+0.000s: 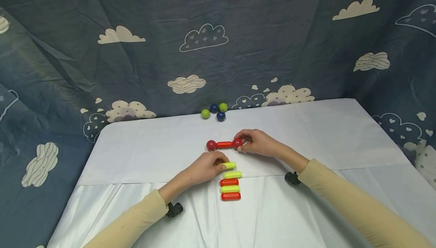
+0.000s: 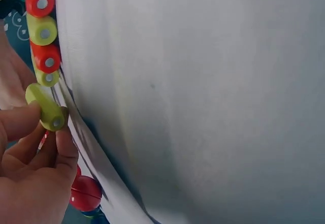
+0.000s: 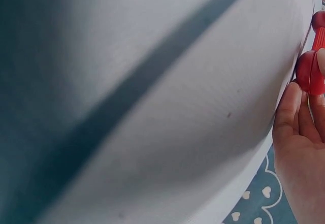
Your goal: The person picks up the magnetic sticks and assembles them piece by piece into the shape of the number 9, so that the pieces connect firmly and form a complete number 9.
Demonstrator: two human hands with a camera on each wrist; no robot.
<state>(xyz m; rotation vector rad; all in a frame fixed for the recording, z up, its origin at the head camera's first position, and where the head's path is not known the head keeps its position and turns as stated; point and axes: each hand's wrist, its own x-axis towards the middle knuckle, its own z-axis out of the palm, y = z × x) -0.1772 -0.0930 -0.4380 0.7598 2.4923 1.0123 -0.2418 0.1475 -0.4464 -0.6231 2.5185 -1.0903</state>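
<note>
My left hand (image 1: 206, 166) pinches a yellow-green magnetic stick (image 2: 46, 107) between thumb and fingers; a silver magnet shows in its end. Just in front of that hand, red sticks (image 1: 231, 196) and yellow-green sticks (image 1: 233, 175) lie in a column on the white cloth. Farther back, a red stick (image 1: 224, 144) joins two red balls, the left ball (image 1: 211, 145) and the right ball (image 1: 237, 143). Thumb and fingers of my right hand (image 1: 256, 142) grip the right ball, which also shows at the edge of the right wrist view.
Behind the joined red pieces, green balls (image 1: 205, 113) and blue balls (image 1: 221, 116) sit together near the back edge of the white-covered table (image 1: 143, 146). A dark cloud-patterned curtain (image 1: 153, 66) hangs behind. A black wrist camera (image 1: 175, 210) is strapped at the left sleeve.
</note>
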